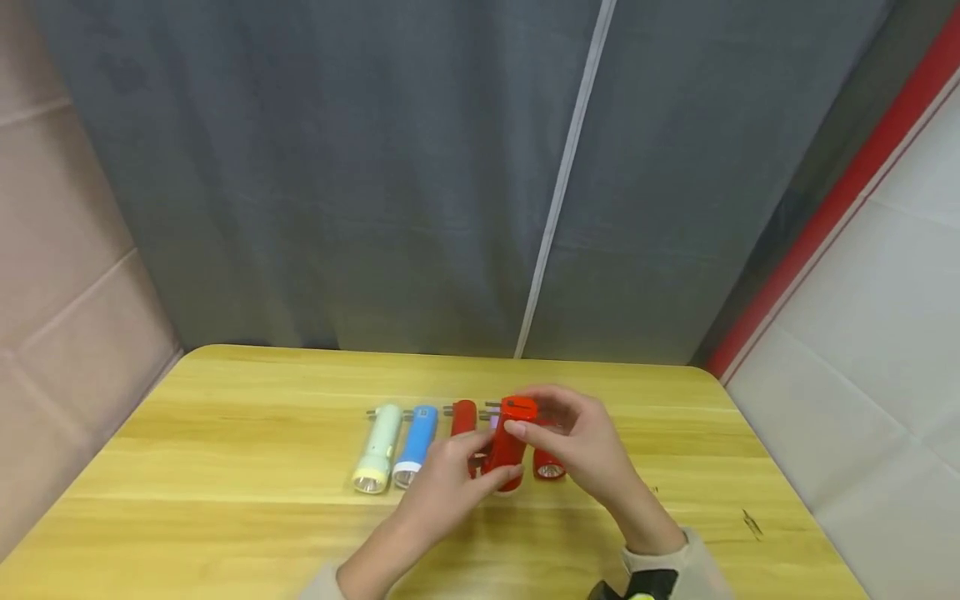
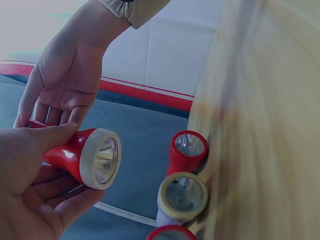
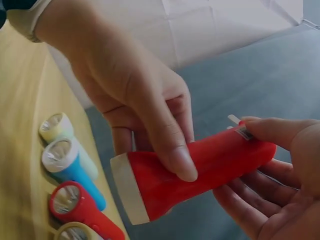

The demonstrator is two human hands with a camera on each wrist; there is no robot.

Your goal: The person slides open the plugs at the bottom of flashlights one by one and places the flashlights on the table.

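Observation:
Both hands hold a red flashlight (image 1: pixel 512 442) with a white rim above the wooden table. My left hand (image 1: pixel 448 473) grips it near the lamp end, thumb lying along the red body in the right wrist view. At the tail, my right hand (image 1: pixel 581 437) pinches the flashlight, its thumb beside the metal plug prongs (image 3: pixel 234 120) that stick out there. The lens (image 2: pixel 106 160) faces out past the left fingers in the left wrist view. Beneath and behind the hands, a red flashlight (image 1: pixel 463 415), a lilac one (image 2: pixel 183 197) and another red one (image 1: pixel 550 467) are partly hidden.
A pale green flashlight (image 1: pixel 379 450) and a blue one (image 1: pixel 417 446) lie left of the hands, in the same row on the table (image 1: pixel 225 467). A grey curtain (image 1: pixel 337 183) hangs behind the table's far edge. White panels (image 1: pixel 862 333) stand at the right.

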